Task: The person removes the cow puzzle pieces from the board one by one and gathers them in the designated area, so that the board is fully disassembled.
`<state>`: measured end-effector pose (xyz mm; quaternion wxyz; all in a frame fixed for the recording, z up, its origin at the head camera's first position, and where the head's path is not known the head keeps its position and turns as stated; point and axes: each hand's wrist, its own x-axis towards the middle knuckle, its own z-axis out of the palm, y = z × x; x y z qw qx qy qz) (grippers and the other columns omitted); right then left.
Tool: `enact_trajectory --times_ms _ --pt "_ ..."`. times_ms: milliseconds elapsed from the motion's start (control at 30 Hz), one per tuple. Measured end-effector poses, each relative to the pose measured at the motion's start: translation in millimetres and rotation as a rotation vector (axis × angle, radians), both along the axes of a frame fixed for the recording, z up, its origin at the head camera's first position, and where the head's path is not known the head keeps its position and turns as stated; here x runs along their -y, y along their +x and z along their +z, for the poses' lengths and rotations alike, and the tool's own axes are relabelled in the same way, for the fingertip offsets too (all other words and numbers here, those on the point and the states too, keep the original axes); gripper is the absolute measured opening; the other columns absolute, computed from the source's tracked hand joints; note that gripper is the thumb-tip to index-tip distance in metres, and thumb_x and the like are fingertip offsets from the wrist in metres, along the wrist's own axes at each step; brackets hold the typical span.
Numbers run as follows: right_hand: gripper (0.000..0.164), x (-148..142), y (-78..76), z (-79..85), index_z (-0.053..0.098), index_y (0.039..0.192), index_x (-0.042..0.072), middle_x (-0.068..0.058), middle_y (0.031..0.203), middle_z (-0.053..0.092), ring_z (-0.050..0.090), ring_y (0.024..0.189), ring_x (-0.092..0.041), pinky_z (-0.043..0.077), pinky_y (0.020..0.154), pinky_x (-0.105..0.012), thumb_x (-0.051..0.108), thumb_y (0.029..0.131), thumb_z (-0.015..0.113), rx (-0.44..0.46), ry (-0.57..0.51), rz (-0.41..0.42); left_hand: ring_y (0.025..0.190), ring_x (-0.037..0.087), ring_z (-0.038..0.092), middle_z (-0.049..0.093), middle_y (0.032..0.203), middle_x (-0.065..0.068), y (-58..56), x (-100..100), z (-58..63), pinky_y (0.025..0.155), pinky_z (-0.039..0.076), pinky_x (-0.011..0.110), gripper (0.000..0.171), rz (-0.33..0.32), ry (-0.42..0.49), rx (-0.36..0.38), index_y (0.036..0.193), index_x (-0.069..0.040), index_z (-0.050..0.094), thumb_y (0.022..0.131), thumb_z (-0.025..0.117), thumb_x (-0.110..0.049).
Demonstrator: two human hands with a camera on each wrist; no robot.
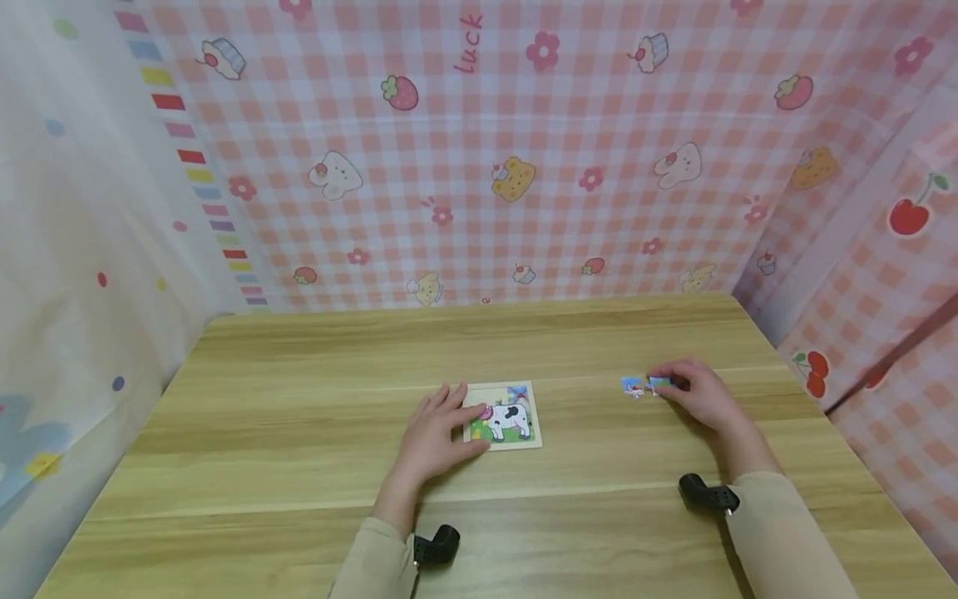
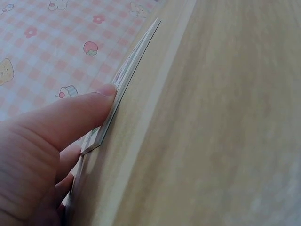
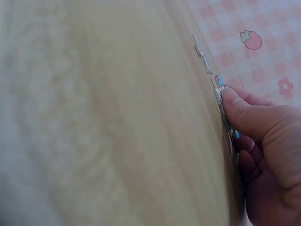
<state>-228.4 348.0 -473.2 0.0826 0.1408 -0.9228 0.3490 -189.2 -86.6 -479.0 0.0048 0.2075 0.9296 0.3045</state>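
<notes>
A small wooden jigsaw board (image 1: 536, 424) with a black-and-white cow picture lies flat on the table. Bare wood shows in its upper left part; blue and green picture parts fill the rest. My left hand (image 1: 436, 441) rests spread over the board's left side, a finger on the picture. In the left wrist view the thumb (image 2: 101, 96) presses on the board's near rim. Off to the right, my right hand (image 1: 703, 398) pinches a blue-and-green jigsaw piece (image 1: 658, 384) between thumb and fingers, low over the table. Another jigsaw piece (image 1: 632, 385) lies just left of it.
The wooden table (image 1: 299, 466) ends at the back against a pink checked cloth (image 1: 479, 225). Similar cloth hangs on the right, a pale one (image 1: 90, 249) on the left. Each forearm bears a black wrist device, the left (image 1: 437, 546) and the right (image 1: 707, 494).
</notes>
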Motion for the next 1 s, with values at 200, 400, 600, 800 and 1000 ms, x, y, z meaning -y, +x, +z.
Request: enact_trajectory --times_ms 200,400,600,800,1000 --pt "0.019 1.1 0.4 1.2 0.071 0.107 -0.002 -0.014 0.1 0.061 0.052 0.087 -0.021 0.043 0.074 -0.028 0.004 0.09 0.072 0.021 0.022 -0.015 0.147 0.036 0.021 0.035 0.156 0.01 0.5 0.1 0.4 0.119 0.01 0.052 0.056 0.0 0.007 -0.002 0.134 -0.02 0.065 0.085 0.076 -0.044" --pt "0.019 1.4 0.4 0.2 0.071 0.109 -0.003 -0.015 0.102 0.061 0.053 0.089 -0.019 0.043 0.074 -0.025 0.004 0.091 0.071 0.017 -0.004 -0.007 0.147 0.037 0.022 0.036 0.155 0.012 0.3 0.5 -0.8 0.119 0.011 0.053 0.057 -0.003 0.007 -0.008 0.133 -0.019 0.065 0.084 0.077 -0.044" --pt "0.026 0.2 6.0 2.2 0.064 0.119 -0.007 -0.02 0.104 0.058 0.05 0.081 -0.01 0.042 0.069 -0.019 0.001 0.094 0.065 -0.009 -0.137 0.003 0.147 0.037 0.021 0.035 0.156 0.011 0.2 1.3 -2.2 0.119 0.01 0.052 0.057 0.003 -0.002 -0.003 0.134 -0.021 0.065 0.084 0.076 -0.045" --pt "0.028 11.3 7.7 9.1 0.064 0.122 -0.006 -0.02 0.108 0.06 0.053 0.088 -0.01 0.044 0.074 -0.016 0.002 0.094 0.065 -0.034 -0.117 -0.009 0.147 0.036 0.021 0.035 0.156 0.01 0.3 1.6 -2.4 0.119 0.01 0.052 0.057 0.005 -0.004 -0.004 0.134 -0.022 0.064 0.084 0.076 -0.046" --pt "0.029 38.2 2.4 15.7 0.065 0.119 -0.006 -0.021 0.11 0.064 0.057 0.096 -0.027 0.05 0.079 -0.026 -0.002 0.091 0.068 -0.071 -0.113 0.098 0.147 0.037 0.022 0.035 0.156 0.01 -0.1 1.6 -1.6 0.119 0.01 0.052 0.057 0.003 -0.009 -0.004 0.134 -0.021 0.064 0.084 0.076 -0.046"
